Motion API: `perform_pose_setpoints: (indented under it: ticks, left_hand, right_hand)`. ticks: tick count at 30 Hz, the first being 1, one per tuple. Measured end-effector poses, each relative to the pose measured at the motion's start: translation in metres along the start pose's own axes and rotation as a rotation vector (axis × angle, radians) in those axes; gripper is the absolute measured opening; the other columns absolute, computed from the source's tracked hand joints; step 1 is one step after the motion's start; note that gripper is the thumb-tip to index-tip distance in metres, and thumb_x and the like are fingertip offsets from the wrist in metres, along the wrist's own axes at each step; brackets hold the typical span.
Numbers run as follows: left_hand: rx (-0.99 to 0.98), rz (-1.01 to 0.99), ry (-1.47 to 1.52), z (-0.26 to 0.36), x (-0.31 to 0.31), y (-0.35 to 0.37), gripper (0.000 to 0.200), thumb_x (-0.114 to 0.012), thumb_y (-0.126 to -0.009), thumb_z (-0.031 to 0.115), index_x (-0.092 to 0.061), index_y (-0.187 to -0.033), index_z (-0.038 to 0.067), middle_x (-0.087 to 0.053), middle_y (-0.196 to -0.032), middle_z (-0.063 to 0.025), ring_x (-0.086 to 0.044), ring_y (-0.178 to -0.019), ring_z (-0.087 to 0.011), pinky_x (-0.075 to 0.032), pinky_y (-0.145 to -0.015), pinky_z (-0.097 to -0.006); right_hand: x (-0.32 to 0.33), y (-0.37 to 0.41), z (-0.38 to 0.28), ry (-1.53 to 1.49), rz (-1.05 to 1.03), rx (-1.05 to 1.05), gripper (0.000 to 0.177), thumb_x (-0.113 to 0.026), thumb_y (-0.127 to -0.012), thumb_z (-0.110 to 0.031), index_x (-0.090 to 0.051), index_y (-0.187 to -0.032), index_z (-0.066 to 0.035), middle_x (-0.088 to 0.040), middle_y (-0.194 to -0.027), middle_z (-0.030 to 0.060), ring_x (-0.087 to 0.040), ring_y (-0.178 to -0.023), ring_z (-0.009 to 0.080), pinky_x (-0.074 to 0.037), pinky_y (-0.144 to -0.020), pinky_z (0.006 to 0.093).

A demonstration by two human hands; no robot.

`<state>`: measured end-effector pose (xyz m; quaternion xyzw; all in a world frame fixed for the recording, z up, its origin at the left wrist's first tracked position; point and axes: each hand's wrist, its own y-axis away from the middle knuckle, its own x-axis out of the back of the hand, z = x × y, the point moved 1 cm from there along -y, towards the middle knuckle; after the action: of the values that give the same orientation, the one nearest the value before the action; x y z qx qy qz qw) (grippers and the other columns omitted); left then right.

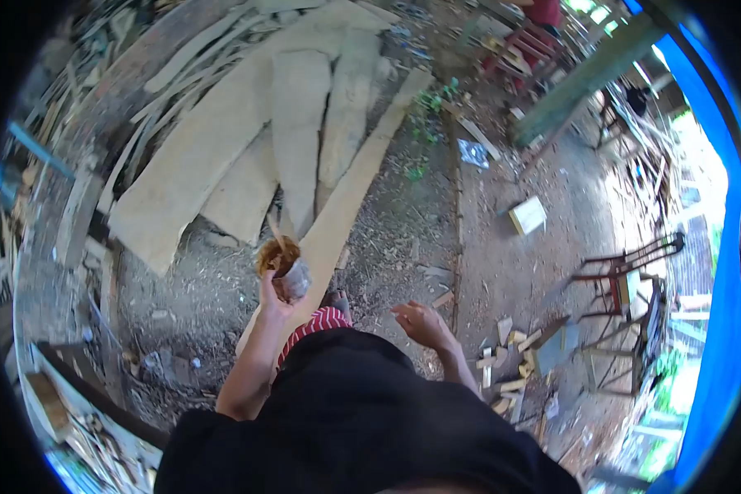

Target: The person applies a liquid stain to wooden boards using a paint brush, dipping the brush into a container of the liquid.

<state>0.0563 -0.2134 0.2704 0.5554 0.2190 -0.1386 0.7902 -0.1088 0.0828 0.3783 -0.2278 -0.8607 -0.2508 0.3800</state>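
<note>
A small container with brown stuff round its rim is in my left hand, whose fingers are wrapped against its side. A thin wooden stick stands up out of the container. My right hand hangs to the right of my body over the ground, holding nothing, with its fingers apart and slightly curled. Beneath the container runs a long wooden board.
Wide flat boards lie ahead on the left. At the right are a wooden chair, a pale block and wood offcuts. A thick post slants at the upper right, near a person in red.
</note>
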Motion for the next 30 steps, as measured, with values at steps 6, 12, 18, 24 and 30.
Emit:
perform_pose_setpoints:
  ticks: [6, 12, 18, 24, 30]
  left_hand:
    - [-0.029, -0.06, -0.035, 0.015, -0.052, -0.025, 0.066, -0.063, -0.08, 0.047, -0.044, -0.136, 0.018, -0.046, -0.141, -0.0087, -0.045, -0.129, -0.0329, -0.036, -0.103, -0.0596]
    - [-0.033, -0.087, -0.043, 0.034, -0.077, -0.019, 0.068, -0.065, -0.079, 0.045, -0.041, -0.137, 0.018, -0.042, -0.139, -0.0081, -0.042, -0.128, -0.0291, -0.04, -0.101, -0.0545]
    - [-0.145, -0.005, -0.141, 0.034, -0.046, -0.003, 0.067, -0.067, -0.078, 0.047, -0.044, -0.134, 0.018, -0.047, -0.133, -0.0075, -0.043, -0.127, -0.0274, -0.041, -0.1, -0.0525]
    - [-0.137, 0.184, -0.174, 0.046, -0.021, -0.031, 0.062, -0.067, -0.077, 0.048, -0.048, -0.13, 0.021, -0.047, -0.134, -0.0037, -0.04, -0.129, -0.0259, -0.038, -0.101, -0.0563]
    - [-0.112, -0.056, -0.284, 0.054, -0.058, -0.044, 0.065, -0.068, -0.076, 0.044, -0.046, -0.132, 0.021, -0.039, -0.14, -0.0026, -0.037, -0.131, -0.0277, -0.037, -0.101, -0.0592]
  right_hand:
    - [0.061, -0.075, 0.005, 0.167, -0.1, 0.083, 0.023, -0.056, -0.092, -0.017, -0.066, -0.112, -0.013, -0.063, -0.096, 0.0133, -0.064, -0.091, 0.0338, -0.051, -0.078, 0.0426]
    - [0.059, -0.125, -0.018, 0.015, 0.045, 0.196, 0.023, -0.053, -0.092, -0.017, -0.066, -0.11, -0.011, -0.063, -0.098, 0.0141, -0.064, -0.093, 0.0334, -0.052, -0.078, 0.0429]
    - [0.045, -0.146, -0.045, 0.096, -0.206, 0.368, 0.024, -0.053, -0.091, -0.02, -0.065, -0.11, -0.01, -0.063, -0.102, 0.0147, -0.063, -0.096, 0.035, -0.052, -0.081, 0.0454]
    - [0.056, -0.14, -0.03, 0.068, -0.087, 0.225, 0.021, -0.052, -0.09, -0.018, -0.065, -0.105, -0.01, -0.065, -0.101, 0.0158, -0.064, -0.098, 0.0345, -0.052, -0.08, 0.046]
    - [0.049, -0.121, 0.01, 0.052, -0.01, 0.196, 0.021, -0.056, -0.087, -0.022, -0.066, -0.101, -0.01, -0.068, -0.097, 0.0141, -0.066, -0.094, 0.034, -0.053, -0.077, 0.0457]
